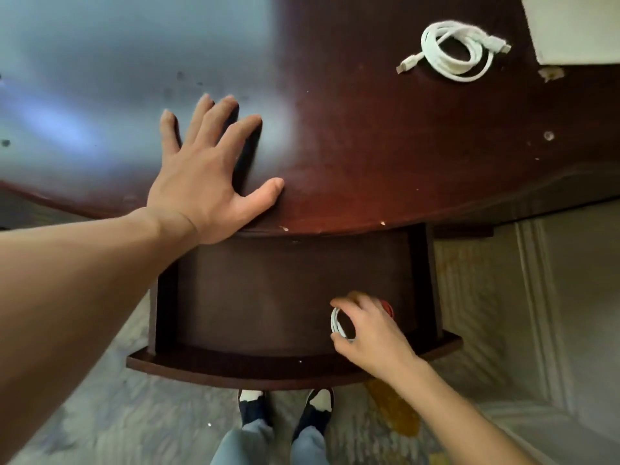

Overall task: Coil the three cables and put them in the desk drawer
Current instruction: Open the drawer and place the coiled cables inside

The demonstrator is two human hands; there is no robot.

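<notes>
1. While your right hand reaches into the open drawer, its fingers are curled round a small white coil, low in the drawer's near right corner, at about five o'clock in the view.
2. Just behind those fingers a bit of red shows; it may be another coiled cable already in the drawer, but too little is visible to tell.
3. One more white cable lies coiled on the desk top at about one o'clock, both plugs sticking out, well apart from either hand.
4. Expect these cables to be light, limp and a little springy: loops will likely slacken once released. Take hold across the whole bundle, pinching all the loops together, not by a plug end.
5. Your left hand lies flat on the desk top near its front edge, at about ten o'clock, fingers straight and spread, holding nothing; it seems to be steadying you.
6. By my reading, two cables are at the drawer and the desk coil remains to be fetched.
</notes>
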